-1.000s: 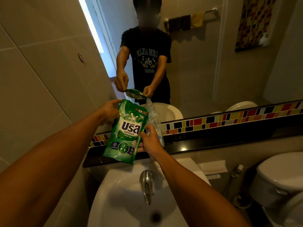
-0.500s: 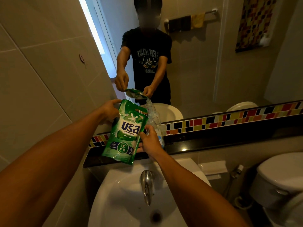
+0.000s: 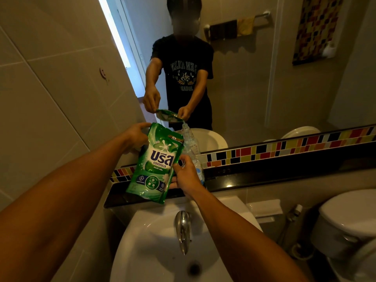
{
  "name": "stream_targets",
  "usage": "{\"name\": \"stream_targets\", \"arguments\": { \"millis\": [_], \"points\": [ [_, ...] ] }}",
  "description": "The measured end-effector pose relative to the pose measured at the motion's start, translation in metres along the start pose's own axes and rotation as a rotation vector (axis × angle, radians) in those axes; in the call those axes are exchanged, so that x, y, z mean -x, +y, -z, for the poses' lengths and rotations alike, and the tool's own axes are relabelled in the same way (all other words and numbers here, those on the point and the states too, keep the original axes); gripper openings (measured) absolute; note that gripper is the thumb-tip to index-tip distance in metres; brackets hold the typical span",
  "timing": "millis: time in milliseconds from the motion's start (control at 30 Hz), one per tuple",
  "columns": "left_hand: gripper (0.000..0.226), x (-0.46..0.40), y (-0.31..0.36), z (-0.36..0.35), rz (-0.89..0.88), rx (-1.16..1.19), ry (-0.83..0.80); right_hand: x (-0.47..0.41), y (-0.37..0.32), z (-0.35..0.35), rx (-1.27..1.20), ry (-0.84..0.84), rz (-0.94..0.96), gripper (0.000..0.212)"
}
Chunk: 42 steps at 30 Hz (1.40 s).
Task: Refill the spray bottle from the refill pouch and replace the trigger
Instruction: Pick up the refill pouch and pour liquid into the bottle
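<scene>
A green refill pouch [image 3: 155, 163] with white lettering is held up over the black ledge, tilted so its top right corner leans toward the clear spray bottle [image 3: 194, 157]. The bottle stands on the ledge against the mirror with no trigger on its neck. My left hand [image 3: 136, 133] grips the pouch's top left edge. My right hand [image 3: 184, 176] holds the pouch's right side, in front of the bottle's lower half. The trigger is not in view.
A white sink [image 3: 158, 247] with a chrome tap [image 3: 183, 228] lies below my hands. The black ledge [image 3: 264, 176] runs right under a coloured tile strip and the mirror. A toilet [image 3: 350, 224] stands at the right. A tiled wall closes the left side.
The pouch has tipped slightly more toward the bottle's neck. Both hands keep their grip and have barely moved.
</scene>
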<state>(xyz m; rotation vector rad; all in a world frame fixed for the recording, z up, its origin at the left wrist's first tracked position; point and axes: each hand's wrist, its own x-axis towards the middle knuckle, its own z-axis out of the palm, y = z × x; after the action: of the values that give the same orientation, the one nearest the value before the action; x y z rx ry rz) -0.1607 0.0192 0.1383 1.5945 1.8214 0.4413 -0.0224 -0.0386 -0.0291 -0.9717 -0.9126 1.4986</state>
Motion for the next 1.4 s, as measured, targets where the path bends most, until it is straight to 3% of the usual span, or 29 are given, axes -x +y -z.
{"name": "stream_targets", "arguments": {
  "millis": [1400],
  "points": [
    [0.078,0.006,0.0067,0.0046,0.008,-0.067,-0.011,0.0009,0.0003,-0.005,-0.025,0.001,0.001,0.02]
  ]
}}
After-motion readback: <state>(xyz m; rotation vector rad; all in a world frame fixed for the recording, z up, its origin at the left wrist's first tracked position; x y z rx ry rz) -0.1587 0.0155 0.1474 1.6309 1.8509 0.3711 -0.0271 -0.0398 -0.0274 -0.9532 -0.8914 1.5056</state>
